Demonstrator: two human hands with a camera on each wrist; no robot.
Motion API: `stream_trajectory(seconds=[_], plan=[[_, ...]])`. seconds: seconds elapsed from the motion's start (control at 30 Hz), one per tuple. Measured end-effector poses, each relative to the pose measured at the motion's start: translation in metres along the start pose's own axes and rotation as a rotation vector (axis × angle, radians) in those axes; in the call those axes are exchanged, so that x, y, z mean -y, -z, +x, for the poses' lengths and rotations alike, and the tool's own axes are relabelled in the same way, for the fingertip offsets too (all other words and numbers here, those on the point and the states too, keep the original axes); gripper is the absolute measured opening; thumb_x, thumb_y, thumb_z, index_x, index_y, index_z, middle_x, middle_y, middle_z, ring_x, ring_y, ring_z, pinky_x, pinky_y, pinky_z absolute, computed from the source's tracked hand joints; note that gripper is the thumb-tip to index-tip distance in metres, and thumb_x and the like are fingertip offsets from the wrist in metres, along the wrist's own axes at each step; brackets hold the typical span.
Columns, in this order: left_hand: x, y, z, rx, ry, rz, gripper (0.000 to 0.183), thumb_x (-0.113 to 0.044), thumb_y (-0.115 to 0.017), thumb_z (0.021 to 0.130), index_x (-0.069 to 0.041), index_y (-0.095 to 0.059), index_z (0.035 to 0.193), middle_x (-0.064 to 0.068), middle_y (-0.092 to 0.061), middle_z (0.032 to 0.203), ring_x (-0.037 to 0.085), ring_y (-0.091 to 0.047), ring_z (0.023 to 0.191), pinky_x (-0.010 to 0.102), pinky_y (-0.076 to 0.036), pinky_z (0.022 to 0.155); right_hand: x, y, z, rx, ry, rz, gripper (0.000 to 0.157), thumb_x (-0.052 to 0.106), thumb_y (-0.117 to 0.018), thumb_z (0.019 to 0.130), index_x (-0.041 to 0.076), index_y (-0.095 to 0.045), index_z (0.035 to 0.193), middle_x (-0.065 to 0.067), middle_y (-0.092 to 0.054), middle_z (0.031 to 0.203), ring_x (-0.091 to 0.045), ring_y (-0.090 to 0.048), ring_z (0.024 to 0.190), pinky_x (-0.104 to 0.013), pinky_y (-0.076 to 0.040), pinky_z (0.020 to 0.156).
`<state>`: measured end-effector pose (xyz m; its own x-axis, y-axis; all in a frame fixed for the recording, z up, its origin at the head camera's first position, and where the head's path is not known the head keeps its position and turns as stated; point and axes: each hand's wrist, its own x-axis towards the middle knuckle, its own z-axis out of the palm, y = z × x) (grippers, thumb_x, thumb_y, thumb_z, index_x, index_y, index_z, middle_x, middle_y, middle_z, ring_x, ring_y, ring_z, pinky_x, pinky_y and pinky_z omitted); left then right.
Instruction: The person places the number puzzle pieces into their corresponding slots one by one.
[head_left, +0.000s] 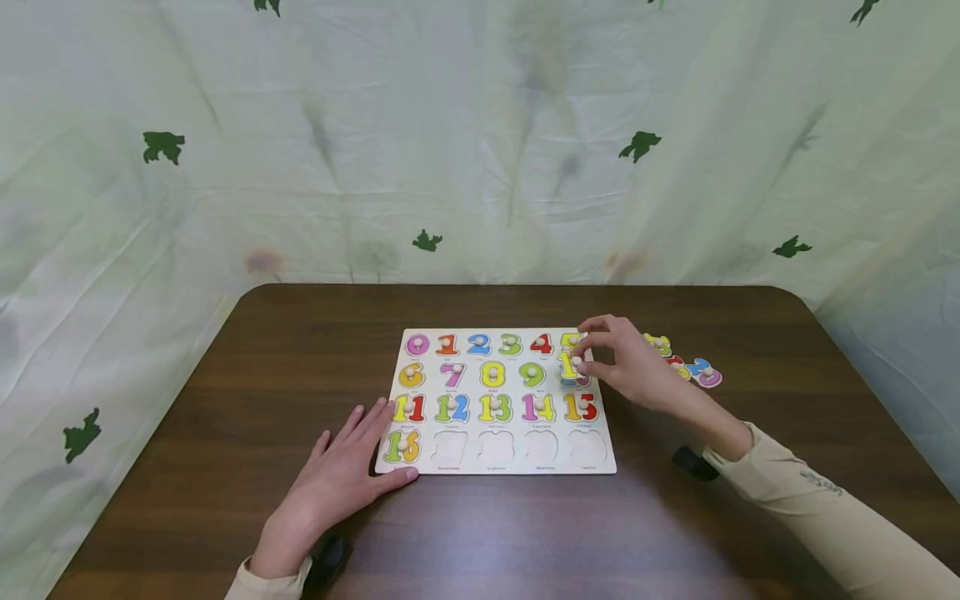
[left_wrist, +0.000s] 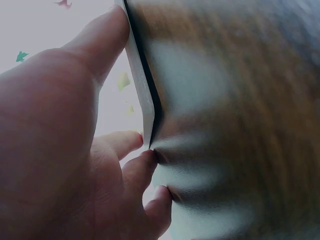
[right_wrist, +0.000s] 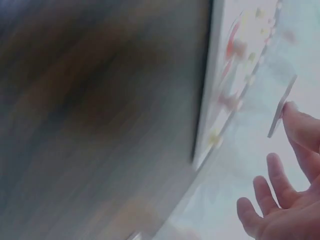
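A white number puzzle board (head_left: 487,463) lies flat on the table, its upper rows and the 16 filled with coloured knobbed numbers. Four shallow recesses in the bottom row hold no number. My left hand (head_left: 337,475) rests at the board's lower left corner, thumb on the front edge and fingers spread along the left side. Over the board's right side, my right hand (head_left: 626,362) pinches a puzzle piece (right_wrist: 281,107) by its knob, raised off the board. The piece shows a yellow 1; its other digit is unclear. It partly covers the number beneath.
Several loose number pieces (head_left: 705,372) lie close together on the brown table (head_left: 300,350), right of the board and beyond my right hand. A pale curtain (head_left: 480,167) with green leaf shapes hangs behind the table's far edge.
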<state>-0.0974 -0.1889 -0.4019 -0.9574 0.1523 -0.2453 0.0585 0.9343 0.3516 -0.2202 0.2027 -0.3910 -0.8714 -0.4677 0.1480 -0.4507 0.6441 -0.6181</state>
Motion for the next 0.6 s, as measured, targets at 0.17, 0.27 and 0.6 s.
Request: stream_trajectory(seconds=[0.17, 0.27, 0.6], plan=[[0.000, 0.000, 0.000, 0.000, 0.002, 0.001, 0.105, -0.070, -0.065, 0.079, -0.014, -0.025, 0.157, 0.010, -0.022, 0.162, 0.039, -0.016, 0.146, 0.072, -0.012, 0.106, 0.020, -0.011, 0.000, 0.026, 0.074, 0.043, 0.012, 0.013, -0.079, 0.084, 0.022, -0.075, 0.091, -0.011, -0.055, 0.128, -0.034, -0.042, 0.124, -0.049, -0.039, 0.096], [-0.001, 0.000, -0.001, 0.007, 0.007, 0.000, 0.104, -0.069, -0.065, 0.079, -0.014, -0.025, 0.158, 0.010, -0.022, 0.162, 0.039, -0.015, 0.147, 0.072, -0.012, 0.106, 0.031, -0.018, 0.002, 0.045, 0.107, 0.074, 0.011, 0.015, -0.081, 0.083, 0.022, -0.075, 0.089, -0.010, -0.056, 0.128, -0.032, -0.043, 0.125, -0.047, -0.039, 0.096], [0.000, 0.000, 0.000, 0.015, 0.009, -0.002, 0.105, -0.071, -0.065, 0.079, -0.014, -0.024, 0.158, 0.010, -0.021, 0.162, 0.039, -0.014, 0.147, 0.072, -0.010, 0.107, 0.062, -0.050, 0.012, 0.185, 0.227, 0.120, 0.012, 0.016, -0.082, 0.082, 0.024, -0.075, 0.088, -0.006, -0.058, 0.124, -0.025, -0.047, 0.120, -0.042, -0.039, 0.098]])
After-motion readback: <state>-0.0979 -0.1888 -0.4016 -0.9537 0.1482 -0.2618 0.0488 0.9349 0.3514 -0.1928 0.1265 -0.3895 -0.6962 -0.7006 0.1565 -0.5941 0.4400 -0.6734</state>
